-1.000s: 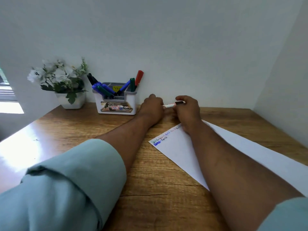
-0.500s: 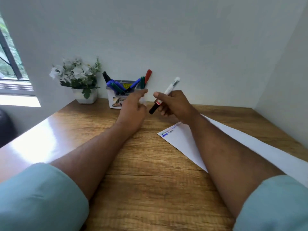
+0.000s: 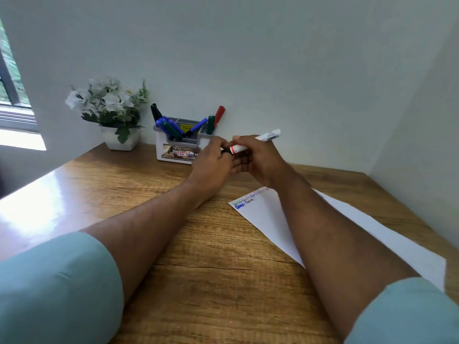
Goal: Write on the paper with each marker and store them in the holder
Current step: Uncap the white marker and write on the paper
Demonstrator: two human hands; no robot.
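Observation:
A white marker (image 3: 263,139) with a red band and black cap sits tilted in my right hand (image 3: 258,160), its rear end pointing up and right. My left hand (image 3: 212,161) has its fingers closed on the black cap end of that marker. Both hands hover just in front of the grey-and-white holder (image 3: 173,148), which stands against the wall with several blue, green, black and red markers in it. The white paper (image 3: 270,214) lies on the wooden desk under my right forearm, with coloured writing at its near-left corner.
A white pot of white flowers (image 3: 113,112) stands left of the holder by the wall. A window (image 3: 12,95) is at the far left. A side wall (image 3: 422,120) closes the desk on the right. The desk (image 3: 211,269) extends toward me.
The hands first rested on the desk with the marker level. My right hand then lifted and tilted it. My left hand, open half a second ago, now grips the cap end.

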